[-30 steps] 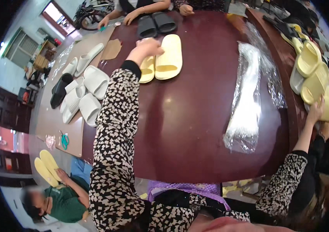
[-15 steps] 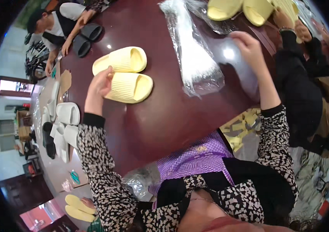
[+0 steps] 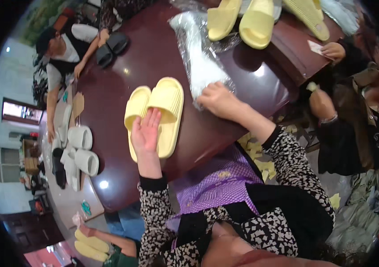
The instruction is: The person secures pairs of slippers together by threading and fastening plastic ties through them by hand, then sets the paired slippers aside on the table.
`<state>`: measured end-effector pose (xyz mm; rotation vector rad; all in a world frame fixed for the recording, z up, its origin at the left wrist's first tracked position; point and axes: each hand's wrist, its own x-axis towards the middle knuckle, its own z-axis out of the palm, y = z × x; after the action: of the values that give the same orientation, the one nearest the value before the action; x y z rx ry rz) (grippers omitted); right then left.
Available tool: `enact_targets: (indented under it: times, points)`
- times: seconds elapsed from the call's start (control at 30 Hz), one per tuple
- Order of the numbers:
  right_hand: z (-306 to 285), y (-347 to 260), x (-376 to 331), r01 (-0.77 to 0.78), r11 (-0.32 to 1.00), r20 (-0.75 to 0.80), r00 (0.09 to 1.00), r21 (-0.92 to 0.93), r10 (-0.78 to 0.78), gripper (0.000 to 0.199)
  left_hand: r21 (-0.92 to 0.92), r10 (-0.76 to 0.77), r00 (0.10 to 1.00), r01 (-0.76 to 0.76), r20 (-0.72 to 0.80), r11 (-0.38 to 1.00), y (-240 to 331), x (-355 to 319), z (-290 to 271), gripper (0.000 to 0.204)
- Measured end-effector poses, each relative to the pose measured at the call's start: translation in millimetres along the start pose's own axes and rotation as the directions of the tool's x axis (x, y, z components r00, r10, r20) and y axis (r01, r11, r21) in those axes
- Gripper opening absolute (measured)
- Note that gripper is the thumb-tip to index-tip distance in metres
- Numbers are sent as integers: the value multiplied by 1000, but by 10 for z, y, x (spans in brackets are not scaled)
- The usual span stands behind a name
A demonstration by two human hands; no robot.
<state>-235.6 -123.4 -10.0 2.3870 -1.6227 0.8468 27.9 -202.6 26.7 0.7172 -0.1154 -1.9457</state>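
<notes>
A pair of pale yellow slippers [image 3: 163,107] lies side by side on the dark red table [image 3: 122,66]. My left hand [image 3: 145,133] rests flat on the slippers, fingers together and stretched out. My right hand [image 3: 218,100] presses on the near end of a stack of clear plastic bags [image 3: 198,53] just right of the slippers; whether it grips a bag I cannot tell.
More yellow slippers [image 3: 243,18] lie at the table's far side. A person at the far left handles black slippers [image 3: 111,46]. White slippers [image 3: 80,149] sit on a side surface at left. Another person's hand [image 3: 332,50] holds paper at the right.
The view has swung and moved closer. My left hand has slid onto the yellow pair. My right hand has come in from the far right to the near end of the plastic bags.
</notes>
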Motion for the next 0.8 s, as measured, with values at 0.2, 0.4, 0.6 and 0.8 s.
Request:
enact_targets:
  times: [0.2,0.4,0.6,0.8]
  points:
    - [-11,89,-56,45,998,-93,994,-38,-48,9,461,298,953,-291,60,838,-187,-300,28,35]
    - [-124,85,-71,75,996,-324,945,51,-54,9,730,236,916,-400,323,553,-577,-344,174,22]
    - [-274,-117,19,113,986,-424,904,120,-52,21,563,157,543,-814,825,-144,-989,-11,422,13]
    - [-429,-322,-1,179,959,-481,875,221,-52,23,403,48,403,-884,914,-238,-1081,103,469,16]
